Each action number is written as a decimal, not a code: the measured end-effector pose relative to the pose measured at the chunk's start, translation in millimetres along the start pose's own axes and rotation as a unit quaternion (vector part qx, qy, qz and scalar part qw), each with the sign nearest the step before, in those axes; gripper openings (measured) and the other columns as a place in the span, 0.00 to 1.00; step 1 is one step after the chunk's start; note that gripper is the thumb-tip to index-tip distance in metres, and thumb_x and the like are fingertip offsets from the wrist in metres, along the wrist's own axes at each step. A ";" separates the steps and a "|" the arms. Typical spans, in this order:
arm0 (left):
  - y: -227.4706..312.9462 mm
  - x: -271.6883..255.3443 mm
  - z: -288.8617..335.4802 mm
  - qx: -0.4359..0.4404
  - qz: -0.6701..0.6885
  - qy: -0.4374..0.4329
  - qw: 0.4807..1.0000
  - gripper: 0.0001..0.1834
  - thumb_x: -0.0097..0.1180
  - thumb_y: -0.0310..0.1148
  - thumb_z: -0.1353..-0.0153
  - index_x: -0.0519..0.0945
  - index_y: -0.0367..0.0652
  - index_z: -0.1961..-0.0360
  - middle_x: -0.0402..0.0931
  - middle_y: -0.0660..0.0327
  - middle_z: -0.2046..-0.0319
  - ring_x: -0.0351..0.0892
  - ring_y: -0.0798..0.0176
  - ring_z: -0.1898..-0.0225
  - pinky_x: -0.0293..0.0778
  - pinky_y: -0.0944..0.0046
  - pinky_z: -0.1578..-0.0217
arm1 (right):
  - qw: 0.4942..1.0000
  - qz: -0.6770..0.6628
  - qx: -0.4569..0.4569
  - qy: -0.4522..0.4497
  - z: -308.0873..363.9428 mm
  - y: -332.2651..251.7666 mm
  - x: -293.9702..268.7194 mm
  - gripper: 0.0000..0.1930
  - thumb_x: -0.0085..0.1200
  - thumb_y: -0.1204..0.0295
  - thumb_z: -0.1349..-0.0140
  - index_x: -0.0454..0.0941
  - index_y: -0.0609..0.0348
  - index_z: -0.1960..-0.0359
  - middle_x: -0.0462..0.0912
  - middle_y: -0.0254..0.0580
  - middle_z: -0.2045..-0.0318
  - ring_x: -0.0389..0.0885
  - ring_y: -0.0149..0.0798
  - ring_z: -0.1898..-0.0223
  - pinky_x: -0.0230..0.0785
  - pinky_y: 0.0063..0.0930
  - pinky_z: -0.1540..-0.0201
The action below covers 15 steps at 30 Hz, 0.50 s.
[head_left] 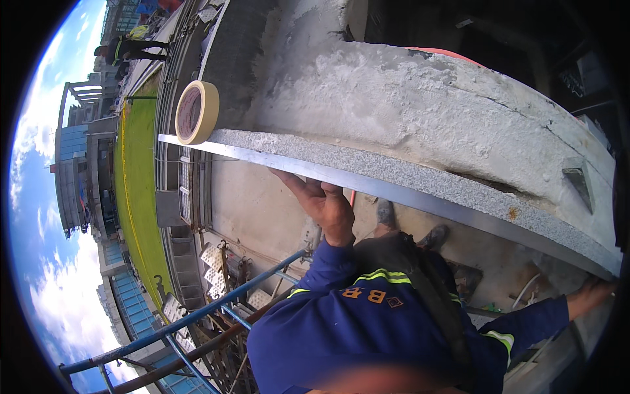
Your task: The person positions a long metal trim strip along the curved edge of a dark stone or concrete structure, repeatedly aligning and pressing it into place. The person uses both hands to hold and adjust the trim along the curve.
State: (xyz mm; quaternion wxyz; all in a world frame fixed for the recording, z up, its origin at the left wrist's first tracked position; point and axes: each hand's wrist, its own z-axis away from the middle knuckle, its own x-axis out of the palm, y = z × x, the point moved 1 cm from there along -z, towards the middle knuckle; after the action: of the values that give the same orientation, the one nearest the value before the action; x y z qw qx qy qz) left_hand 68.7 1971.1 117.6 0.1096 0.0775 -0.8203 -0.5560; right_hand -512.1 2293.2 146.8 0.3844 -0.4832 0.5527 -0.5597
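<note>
A long metal straightedge (387, 189) lies along the front edge of a speckled grey stone slab (367, 159). My left hand (330, 210) presses against it from the front near its left part, the thumb and fingers touching its lower edge. At the far right end my right hand (592, 295) grips around the straightedge; its fingers are dark and partly hidden near the picture's rim. A roll of masking tape (209, 113) stands on its side at the left end of the slab, untouched by either hand.
Behind the slab rises rough, plastered concrete (394, 98) with a small block (579, 185) on it. Blue scaffold pipes (197, 320) cross the lower left. A green field (141, 190) lies beyond, and another person (125, 51) stands far off at upper left.
</note>
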 end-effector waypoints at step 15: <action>42.0 -0.6 3.6 -0.165 0.252 -0.017 0.953 0.59 0.66 0.29 0.32 0.31 0.51 0.16 0.76 0.47 0.44 0.83 0.53 0.48 0.83 0.46 0.48 | 0.997 -0.043 0.017 -0.060 21.9 2.4 -10.7 0.23 0.58 0.54 0.29 0.82 0.65 0.49 0.77 0.38 0.70 0.69 0.30 0.76 0.54 0.27 0.77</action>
State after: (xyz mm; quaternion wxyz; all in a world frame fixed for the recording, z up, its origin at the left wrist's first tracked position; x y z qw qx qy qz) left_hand 68.1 1990.0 155.3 0.2428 -0.1604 -0.7115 -0.6396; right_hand -488.6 2297.8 141.5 0.4006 -0.5324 0.4977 -0.5553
